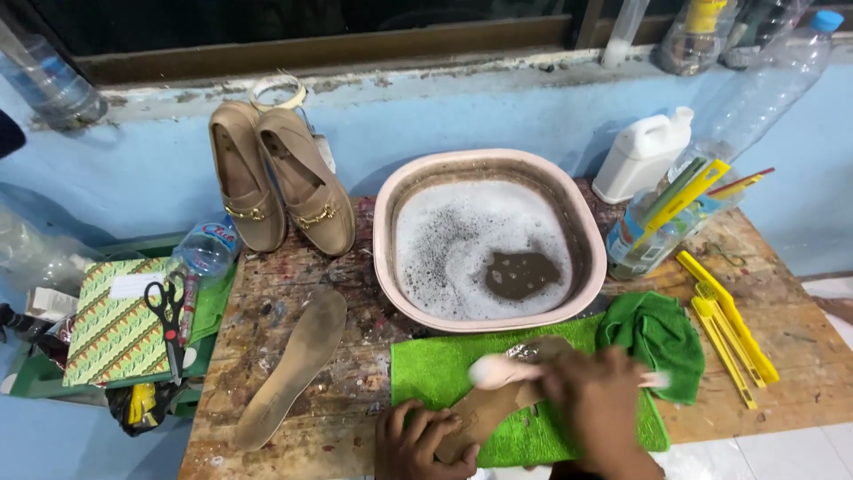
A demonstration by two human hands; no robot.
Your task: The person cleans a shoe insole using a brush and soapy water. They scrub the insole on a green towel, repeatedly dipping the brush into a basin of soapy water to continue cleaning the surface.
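Landmark is the pink basin [490, 240], full of soapy water, on the wooden tabletop [782, 338].

Just in front of the basin lies a green towel [435, 373]. A tan insole [489, 404] lies on the towel, touching it.

Left hand [425, 442]: in front of the basin, at the towel's near edge, its grip pressed down on the heel end of the insole and pinning it flat.

Right hand [597, 397]: in front of the basin, over the insole's toe end, blurred. Its grip is closed around a pale brush [498, 369]; the brush head sits on the insole.

A bunched green cloth [656, 336] lies front-right of the basin, touching the towel. A second insole [293, 366] lies bare on the tabletop, front-left of the basin, apart from the towel. A pair of tan loafers [280, 178] leans against the wall left of the basin. A white jug [641, 153] stands right of the basin, at the back. Yellow tools [729, 324] lie right of the basin, beyond the cloth. Scissors [169, 316] lie far left, on a patterned box [107, 333].
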